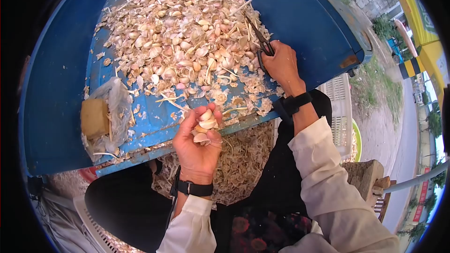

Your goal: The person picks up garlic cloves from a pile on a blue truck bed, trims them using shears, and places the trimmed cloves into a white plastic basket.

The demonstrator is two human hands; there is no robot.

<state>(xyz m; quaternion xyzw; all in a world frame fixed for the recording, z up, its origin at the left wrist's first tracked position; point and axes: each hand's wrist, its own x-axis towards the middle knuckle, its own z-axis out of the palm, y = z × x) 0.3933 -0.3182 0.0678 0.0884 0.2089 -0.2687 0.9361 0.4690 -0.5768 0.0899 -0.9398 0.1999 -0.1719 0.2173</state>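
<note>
I'm cupping about four garlic cloves [207,121] in my left hand [196,154], just this side of the garlic heap [178,33], fingers curling round them, likely against spilling. Beside the heap's right edge, my right hand's [282,64] fingers are clamping one pair of scissors [258,35], blades pointing away, probably for safety. One block [93,118] is resting left of the heap.

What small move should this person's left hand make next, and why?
Probably carry the garlic cloves forward and tip them onto the heap. The left hand cups several cloves by the near edge of the blue bed, with husks below where one could drop. The right hand is occupied with the scissors.
</note>
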